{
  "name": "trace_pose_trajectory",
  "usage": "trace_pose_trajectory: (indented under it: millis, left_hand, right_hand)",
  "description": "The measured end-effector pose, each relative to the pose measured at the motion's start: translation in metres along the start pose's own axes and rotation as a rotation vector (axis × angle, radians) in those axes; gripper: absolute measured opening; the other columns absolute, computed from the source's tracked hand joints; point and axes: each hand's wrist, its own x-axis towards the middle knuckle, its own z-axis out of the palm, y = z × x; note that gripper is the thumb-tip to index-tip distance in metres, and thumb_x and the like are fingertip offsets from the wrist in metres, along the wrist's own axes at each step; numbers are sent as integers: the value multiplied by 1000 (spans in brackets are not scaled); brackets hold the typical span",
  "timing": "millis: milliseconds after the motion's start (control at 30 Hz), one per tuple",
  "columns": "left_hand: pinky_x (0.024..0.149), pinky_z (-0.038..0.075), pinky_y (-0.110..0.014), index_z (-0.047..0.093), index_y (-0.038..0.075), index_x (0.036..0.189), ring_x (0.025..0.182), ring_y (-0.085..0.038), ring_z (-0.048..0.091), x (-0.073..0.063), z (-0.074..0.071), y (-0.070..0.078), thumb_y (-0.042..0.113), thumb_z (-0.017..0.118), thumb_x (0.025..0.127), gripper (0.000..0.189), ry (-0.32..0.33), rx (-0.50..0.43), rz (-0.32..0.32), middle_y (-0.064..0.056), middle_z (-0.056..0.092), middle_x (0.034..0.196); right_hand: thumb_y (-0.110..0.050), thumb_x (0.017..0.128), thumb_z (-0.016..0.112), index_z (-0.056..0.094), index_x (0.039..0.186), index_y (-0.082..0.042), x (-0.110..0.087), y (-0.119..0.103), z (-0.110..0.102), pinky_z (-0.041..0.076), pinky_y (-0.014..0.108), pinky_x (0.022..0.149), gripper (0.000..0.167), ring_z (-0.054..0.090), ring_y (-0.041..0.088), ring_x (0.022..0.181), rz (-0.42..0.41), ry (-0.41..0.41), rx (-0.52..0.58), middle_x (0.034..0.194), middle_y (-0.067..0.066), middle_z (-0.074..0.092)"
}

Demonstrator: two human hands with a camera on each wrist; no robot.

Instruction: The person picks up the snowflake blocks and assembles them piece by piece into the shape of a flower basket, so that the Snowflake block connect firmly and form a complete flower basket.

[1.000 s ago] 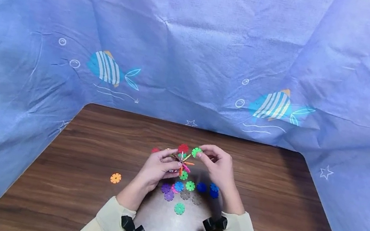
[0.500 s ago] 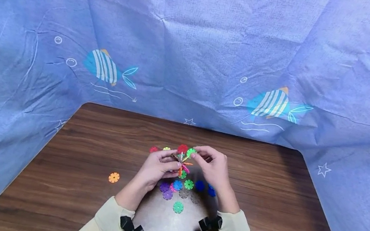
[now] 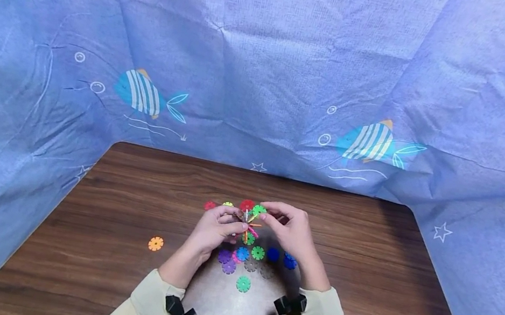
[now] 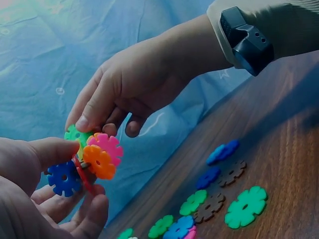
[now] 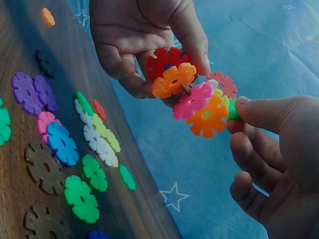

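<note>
My left hand (image 3: 214,231) grips a cluster of interlocked notched plastic discs above the table. Red, orange and pink discs (image 5: 192,101) show in it in the right wrist view, and a blue disc (image 4: 64,178) in the left wrist view. Between thumb and fingertips, my right hand (image 3: 289,231) pinches a green notched disc (image 5: 232,109) at the cluster's right side. The green disc meets the cluster there, but how far its slot is seated is hidden by discs and fingers.
Loose notched discs lie on the brown wooden table (image 3: 93,275) below the hands, among them purple discs (image 5: 34,93), grey-brown discs (image 5: 45,167) and a green one (image 3: 243,284). An orange disc (image 3: 156,244) lies apart at left. A blue fish-print cloth (image 3: 263,83) hangs behind.
My right hand has moved left, bringing the green disc from a small gap away up against the cluster. The left hand holds the cluster in nearly the same place.
</note>
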Motion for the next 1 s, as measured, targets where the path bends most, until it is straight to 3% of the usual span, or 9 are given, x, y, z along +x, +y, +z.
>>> trace_pose_trajectory:
  millis: [100,200,367,533,700,867,1000]
  left_hand:
    - [61,58,-26,55,-3,138,71,-11,67,-2,0,1,1,75,89,54,-22,-20,-15,-6,75,99]
    - [62,60,-26,50,-1,146,73,-12,68,-3,-1,1,2,74,89,62,-39,-48,-39,-8,74,104]
    - [64,63,-30,51,-1,139,74,-15,71,-5,-2,2,2,74,89,55,-29,-62,-47,-6,72,100]
    - [69,65,-33,51,-1,133,75,-16,73,-4,-8,7,0,73,89,49,10,-114,-10,-9,75,99]
    - [70,65,-35,52,1,126,79,-17,74,-3,-16,15,-2,70,90,40,77,-151,40,-10,75,101]
    - [74,65,-40,50,5,120,83,-16,72,-2,-20,22,-3,70,90,36,121,-158,46,-6,72,103]
    - [75,65,-40,46,5,117,81,-15,71,-2,-22,25,-4,70,90,37,139,-160,41,-7,65,106]
  right_hand:
    - [2,89,76,76,109,4,1,-4,1,55,33,61,20,64,24,69,23,-5,-16,90,21,76]
    - [-3,90,77,76,111,-1,2,11,4,55,35,61,21,64,25,69,40,-12,-32,89,17,76]
    - [-13,91,79,76,115,-7,2,16,3,57,33,65,25,66,20,73,30,-37,-16,93,10,77]
    - [-17,91,79,76,116,-10,6,18,-1,59,31,68,25,68,17,75,22,-43,-50,93,6,76]
    - [-18,91,79,75,117,-11,31,35,8,59,29,72,27,68,12,78,54,-165,-180,93,1,76]
    - [-17,90,78,75,115,-8,53,60,23,59,31,71,27,68,11,76,82,-299,-287,92,2,76]
    - [-22,89,81,75,113,-12,60,76,35,59,31,76,26,68,10,80,108,-355,-366,94,-1,76]
